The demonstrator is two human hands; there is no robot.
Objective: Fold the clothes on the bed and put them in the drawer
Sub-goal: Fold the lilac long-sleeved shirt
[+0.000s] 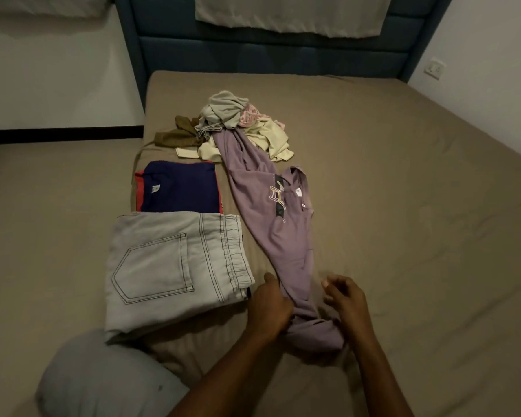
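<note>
Head view, left hand gripping the bunched near end of a purple shirt mid-bed, right hand beside it, fingers curled, contact unclear, folded grey jeans near the left edge, unfolded pile beyond.

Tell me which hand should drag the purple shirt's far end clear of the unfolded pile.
Probably the right hand. It sits beside the purple shirt with curled fingers apparently holding nothing, while the left hand grips the near end, anchoring it. The pile lies straight ahead.

mauve printed shirt; pale grey jeans; navy-red top; tan sheet; possibly teal headboard
</note>
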